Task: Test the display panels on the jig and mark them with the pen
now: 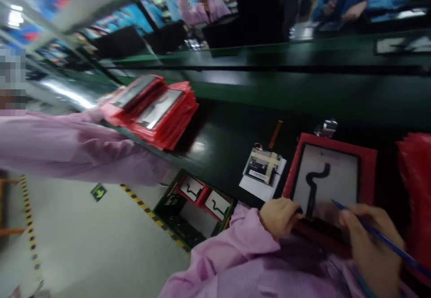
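Observation:
In front of me a flat display panel (340,172), grey-white with a dark frame, lies on red bubble wrap (369,168). A wavy black ribbon strip (312,186) runs down its face. My left hand (279,217) is closed at the panel's lower left corner, by the strip's lower end; something small and dark shows at its fingertips. My right hand (373,239) holds a slim blue pen-like tool (387,242), its pointed tip over the panel. Left of the panel, a small taped electronic module (262,165) rests on a white pad (254,189).
Red-wrapped panels (175,123) are stacked at the bench's left, where a co-worker's pink sleeve (74,150) reaches in. A green crate (168,203) with panels stands below the bench edge. More red wrap (417,190) lies at right. An orange strip (276,134) lies behind the module.

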A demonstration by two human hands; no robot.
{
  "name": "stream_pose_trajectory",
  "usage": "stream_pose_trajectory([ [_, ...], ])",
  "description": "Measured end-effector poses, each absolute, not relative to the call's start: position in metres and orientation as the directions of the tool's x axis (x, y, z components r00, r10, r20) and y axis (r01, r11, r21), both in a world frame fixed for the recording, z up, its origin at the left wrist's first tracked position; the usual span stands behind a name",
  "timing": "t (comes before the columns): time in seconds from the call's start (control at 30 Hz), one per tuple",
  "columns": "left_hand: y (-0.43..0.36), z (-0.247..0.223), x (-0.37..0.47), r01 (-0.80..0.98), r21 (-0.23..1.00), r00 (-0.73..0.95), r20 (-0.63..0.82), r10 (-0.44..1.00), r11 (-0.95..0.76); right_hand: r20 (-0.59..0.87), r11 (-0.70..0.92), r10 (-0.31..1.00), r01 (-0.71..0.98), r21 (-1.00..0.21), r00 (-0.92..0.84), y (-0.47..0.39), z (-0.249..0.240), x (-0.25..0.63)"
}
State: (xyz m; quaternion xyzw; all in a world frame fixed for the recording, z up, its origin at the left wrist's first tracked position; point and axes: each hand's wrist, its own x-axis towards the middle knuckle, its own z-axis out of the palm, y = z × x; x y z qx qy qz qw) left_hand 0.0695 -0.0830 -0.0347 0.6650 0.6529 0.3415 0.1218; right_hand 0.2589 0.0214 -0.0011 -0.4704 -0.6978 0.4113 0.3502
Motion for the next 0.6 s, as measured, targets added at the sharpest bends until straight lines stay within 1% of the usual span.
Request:
stream_pose_trajectory([
  [0.03,-0.083,-0.037,0.070,0.817,0.560,-0.060,0.322,0.945,-0.138,0.061,0.159,0.959,0.349,-0.924,-0.275,0.019,0.000,0.251],
  [0.07,-0.085,-0.038,0.070,0.850,0.507,-0.061,0.363,0.930,-0.143,0.054,0.130,0.967,0.298,-0.946,-0.250,0.018,0.000,0.243],
  [0.13,-0.088,-0.041,0.066,0.820,0.555,-0.071,0.341,0.937,-0.139,0.005,0.080,0.975,0.328,-0.941,-0.222,0.017,-0.004,0.233],
  [0.23,-0.092,-0.049,0.060,0.763,0.626,-0.053,0.306,0.951,-0.159,-0.003,0.053,0.983,0.292,-0.955,-0.186,0.015,-0.012,0.229],
  [0.33,-0.097,-0.060,0.060,0.744,0.641,-0.041,0.321,0.946,-0.186,0.056,0.110,0.984,0.328,-0.938,-0.171,0.010,-0.012,0.230],
  [0.43,-0.100,-0.063,0.063,0.759,0.619,-0.048,0.362,0.931,-0.201,0.139,0.223,0.965,0.407,-0.886,-0.224,0.006,-0.009,0.230],
  [0.5,-0.098,-0.061,0.065,0.794,0.559,-0.049,0.449,0.892,-0.238,0.187,0.304,0.937,0.425,-0.853,-0.294,0.007,-0.009,0.231],
  [0.6,-0.091,-0.054,0.066,0.881,0.331,0.039,0.663,0.748,-0.339,0.263,0.411,0.881,0.363,-0.837,-0.393,0.009,-0.011,0.230],
])
